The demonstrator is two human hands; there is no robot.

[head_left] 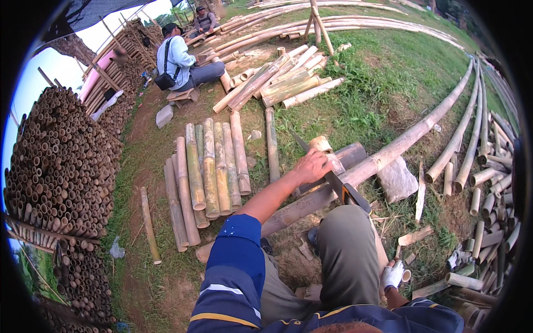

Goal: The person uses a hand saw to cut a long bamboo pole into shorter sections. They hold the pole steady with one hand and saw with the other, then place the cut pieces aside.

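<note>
My bare left hand [312, 166] rests with curled fingers over the end of a bamboo pole [321, 145], beside the blade of a hand saw. That saw [336, 183] has a long dark blade and a black and orange handle, which lies near my raised knee with no hand on it. The pole lies across other bamboo on the ground. Low at the right, my right hand [392, 275], in a white glove, reaches down past my leg with its fingers closed. A short cut bamboo piece [407, 275] is next to it. What the fingers hold is too small to tell.
Cut bamboo lengths [214, 166] lie side by side at the left. A tall bamboo stack [64, 161] stands farther left. A pale stone block [397, 178] and scattered offcuts [491, 222] are at the right. A seated person [180, 58] works beyond; another sits behind.
</note>
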